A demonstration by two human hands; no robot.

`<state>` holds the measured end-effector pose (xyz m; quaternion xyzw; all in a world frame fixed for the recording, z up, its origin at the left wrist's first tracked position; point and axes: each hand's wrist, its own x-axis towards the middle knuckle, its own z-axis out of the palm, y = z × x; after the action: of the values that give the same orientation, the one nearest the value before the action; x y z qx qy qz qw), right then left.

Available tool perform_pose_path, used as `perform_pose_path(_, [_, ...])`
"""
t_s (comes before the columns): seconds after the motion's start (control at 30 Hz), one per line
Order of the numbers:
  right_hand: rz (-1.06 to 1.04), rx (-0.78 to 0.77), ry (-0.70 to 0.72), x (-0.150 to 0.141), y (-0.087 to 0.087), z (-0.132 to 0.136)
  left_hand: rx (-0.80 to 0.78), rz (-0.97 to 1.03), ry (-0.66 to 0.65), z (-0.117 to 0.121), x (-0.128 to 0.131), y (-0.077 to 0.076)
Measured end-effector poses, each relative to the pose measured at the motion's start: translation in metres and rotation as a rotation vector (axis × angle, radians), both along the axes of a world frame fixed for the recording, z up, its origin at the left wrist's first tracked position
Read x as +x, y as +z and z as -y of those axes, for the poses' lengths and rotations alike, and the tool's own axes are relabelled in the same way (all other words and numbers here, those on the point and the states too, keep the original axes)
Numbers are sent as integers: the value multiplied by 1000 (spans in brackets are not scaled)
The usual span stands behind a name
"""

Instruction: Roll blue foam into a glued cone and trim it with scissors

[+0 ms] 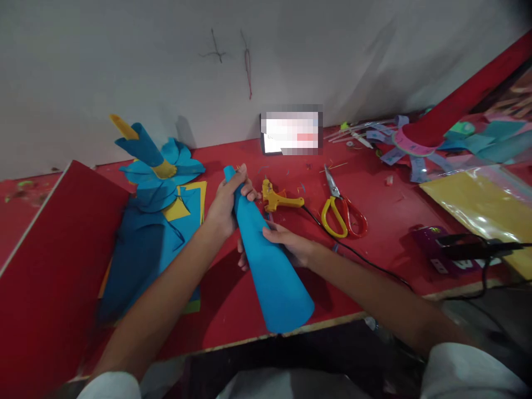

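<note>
A long blue paper cone (268,266) is held over the red table, its narrow end pointing away and its wide end near the front edge. Around the narrow end, the fingers of my left hand (230,199) are wrapped. My right hand (286,241) grips the cone's middle, thumb on top and fingers underneath, partly hidden. Just beyond my hands lies a yellow hot glue gun (282,200) with a black cord. Scissors (338,208) with one yellow and one red handle rest to its right.
A blue and yellow paper flower (164,160) stands at the back left, by blue sheets (147,260) and a red panel (62,266). A lit screen (291,133) leans on the wall. At right are a red cone (457,102), yellow packets (486,205) and a purple power strip (440,252).
</note>
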<state>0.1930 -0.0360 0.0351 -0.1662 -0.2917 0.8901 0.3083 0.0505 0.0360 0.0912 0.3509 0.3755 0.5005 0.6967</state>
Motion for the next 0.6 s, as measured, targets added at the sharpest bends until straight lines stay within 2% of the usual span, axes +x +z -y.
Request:
perform_pose_path(0.2, [106, -62, -74, -2, -5, 2, -12, -47, 66, 2, 2, 3])
perform_pose_path(0.43, [256, -8, -178, 1, -4, 0, -24, -128, 163, 6, 4, 0])
perform_pose_path(0.5, [291, 9, -197, 2, -3, 1, -43, -104, 150, 6, 5, -1])
perform_pose_path(0.6, [231, 43, -165, 2, -2, 1, -74, -18, 132, 0, 2, -1])
